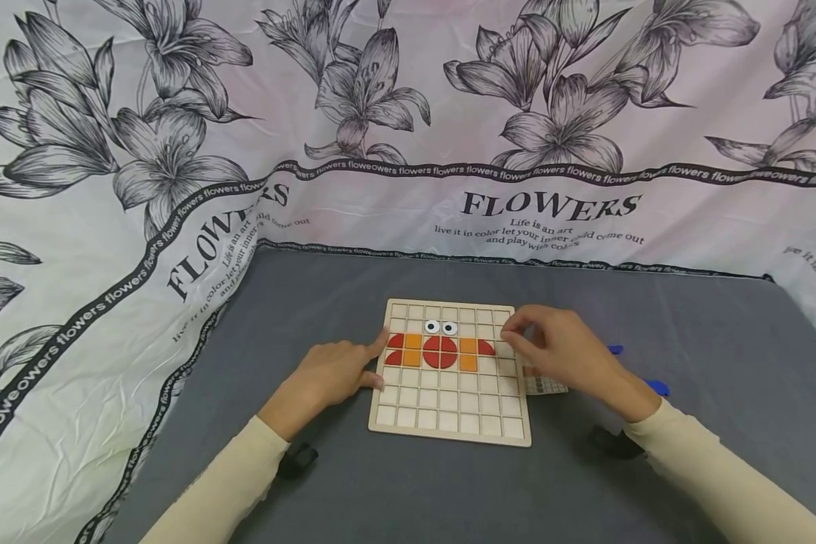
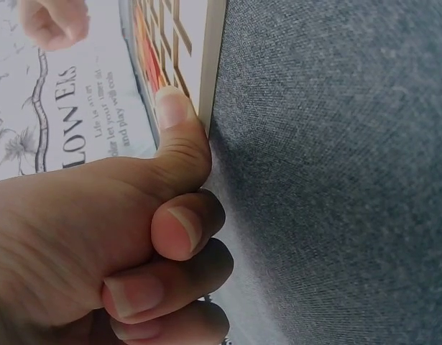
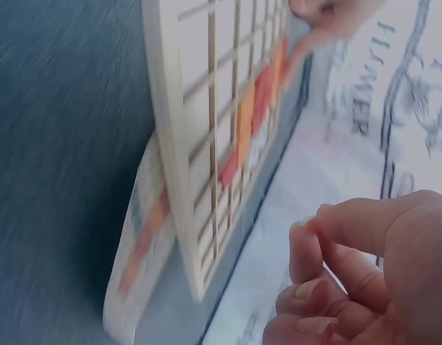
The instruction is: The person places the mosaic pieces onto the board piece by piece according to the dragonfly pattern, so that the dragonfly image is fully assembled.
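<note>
Grid board (image 1: 445, 419) lies on the grey tabletop (image 1: 299, 302). Left hand (image 1: 333, 372) at the board's left edge, forefinger and thumb spread against it, other fingers curled. Right hand (image 1: 564, 344) hangs just above the board's right edge, thumb and forefinger tips together; cannot tell whether anything sits between them.

Risks, as judged: uneven push from the left could skid or turn the board. Printed card (image 1: 545, 384) pokes out from the board's right edge, seemingly partly under it; if so, pressure there could rock the board or slide the card. A low brush by the right hand could knock the lone red quarter piece (image 1: 486, 347), nearest the board's right side, or the eye discs (image 1: 432, 326) above the board's red circle (image 1: 440, 352).
</note>
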The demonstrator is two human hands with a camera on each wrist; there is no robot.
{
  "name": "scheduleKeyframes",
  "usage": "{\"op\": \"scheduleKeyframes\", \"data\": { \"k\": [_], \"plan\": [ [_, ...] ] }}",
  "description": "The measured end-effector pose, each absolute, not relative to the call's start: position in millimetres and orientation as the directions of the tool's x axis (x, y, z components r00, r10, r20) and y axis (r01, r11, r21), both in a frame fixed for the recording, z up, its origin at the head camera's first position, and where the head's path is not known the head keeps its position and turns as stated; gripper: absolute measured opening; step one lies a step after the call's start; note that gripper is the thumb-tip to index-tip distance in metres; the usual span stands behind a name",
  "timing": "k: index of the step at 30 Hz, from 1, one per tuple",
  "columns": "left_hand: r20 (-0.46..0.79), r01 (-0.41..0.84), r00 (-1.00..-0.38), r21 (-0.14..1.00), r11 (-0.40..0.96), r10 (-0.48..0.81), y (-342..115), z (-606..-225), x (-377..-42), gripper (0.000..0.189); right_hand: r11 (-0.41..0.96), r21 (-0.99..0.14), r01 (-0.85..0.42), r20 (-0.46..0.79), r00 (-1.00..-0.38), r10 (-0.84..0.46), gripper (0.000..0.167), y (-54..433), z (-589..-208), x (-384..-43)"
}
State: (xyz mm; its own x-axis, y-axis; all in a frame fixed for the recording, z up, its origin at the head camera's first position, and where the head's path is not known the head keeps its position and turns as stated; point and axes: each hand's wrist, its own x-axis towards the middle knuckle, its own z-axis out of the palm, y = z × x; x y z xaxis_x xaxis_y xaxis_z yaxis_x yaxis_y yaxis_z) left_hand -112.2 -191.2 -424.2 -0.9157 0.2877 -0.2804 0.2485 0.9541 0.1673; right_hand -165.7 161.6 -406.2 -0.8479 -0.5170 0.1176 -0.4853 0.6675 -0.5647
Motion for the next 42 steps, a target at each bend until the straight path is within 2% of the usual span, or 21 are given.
{"op": "scheduleKeyframes", "data": {
  "k": [6, 12, 20, 26, 32, 37, 42],
  "plan": [
    [-0.276, 0.260, -0.913, 0.174, 0.950, 0.301, -191, -424, -112, 0.086, 0.711, -0.532, -0.459, 0.161, -0.880, -0.447, 0.011, 205, -396, -157],
    [-0.283, 0.257, -0.911, 0.177, 0.950, 0.300, -193, -423, -112, 0.086, 0.744, -0.476, -0.470, 0.208, -0.881, -0.424, 0.011, 236, -396, -153],
    [-0.283, 0.257, -0.909, 0.197, 0.946, 0.306, -194, -424, -114, 0.086, 0.777, -0.381, -0.501, 0.206, -0.866, -0.456, 0.006, 268, -407, -149],
    [-0.286, 0.257, -0.908, 0.198, 0.946, 0.306, -194, -423, -113, 0.086, 0.780, -0.342, -0.523, 0.179, -0.852, -0.493, 0.009, 288, -412, -143],
    [-0.284, 0.254, -0.909, 0.205, 0.945, 0.306, -194, -422, -111, 0.086, 0.762, -0.279, -0.584, 0.161, -0.811, -0.563, 0.023, 309, -413, -137],
    [-0.274, 0.262, -0.909, 0.208, 0.942, 0.313, -195, -423, -111, 0.085, 0.731, -0.239, -0.639, 0.207, -0.769, -0.605, 0.036, 321, -419, -130],
    [-0.272, 0.262, -0.909, 0.213, 0.941, 0.314, -196, -424, -111, 0.085, 0.676, -0.246, -0.694, 0.266, -0.719, -0.642, 0.045, 325, -428, -126]
  ]
}}
